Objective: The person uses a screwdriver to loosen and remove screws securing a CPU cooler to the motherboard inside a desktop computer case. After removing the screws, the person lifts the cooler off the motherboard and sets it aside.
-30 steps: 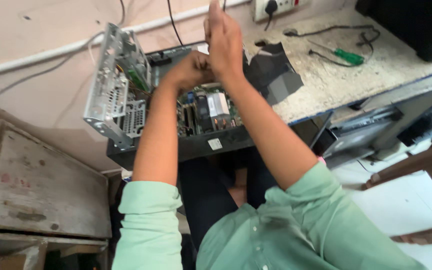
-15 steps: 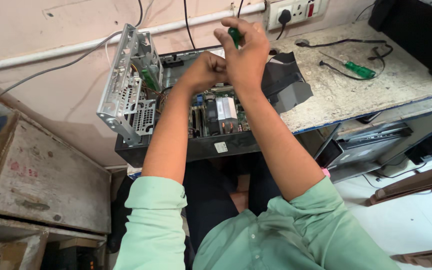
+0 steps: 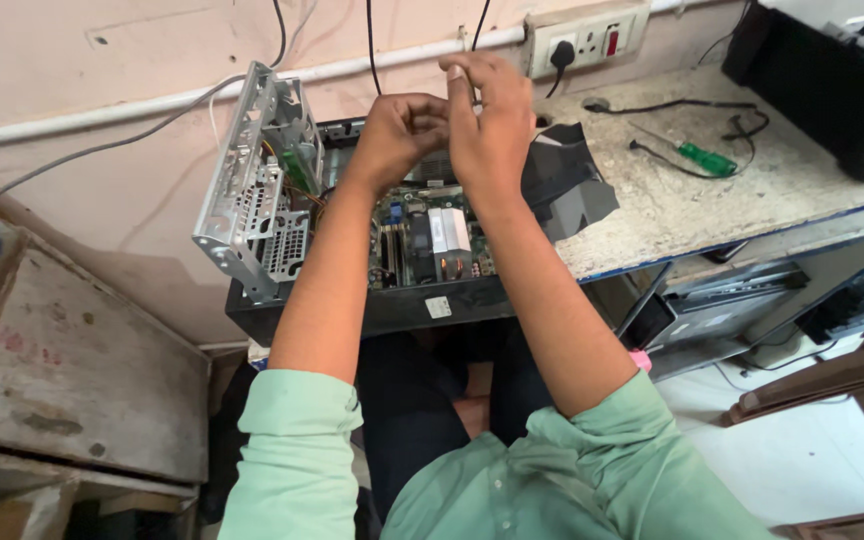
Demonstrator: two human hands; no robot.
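The open computer case (image 3: 422,255) sits at the bench edge, cover off, drive cage (image 3: 257,185) swung up at nine o'clock. Left hand (image 3: 397,135) is curled shut; right hand (image 3: 492,130) perhaps pinches something small. Green screwdriver (image 3: 704,158) lies unused at three o'clock.

Looks like we're in a small computer repair workshop. We've got an opened desktop computer case (image 3: 372,300) with its circuit board (image 3: 430,245) bare and the metal drive cage (image 3: 257,185) swung up, a green-handled screwdriver (image 3: 704,158) lying on a rough stone worktop (image 3: 682,215), loose cables, a wall socket (image 3: 587,42) with a plug in it, more computer boxes (image 3: 722,300) stacked beside us, and a worn wooden bench (image 3: 62,360).
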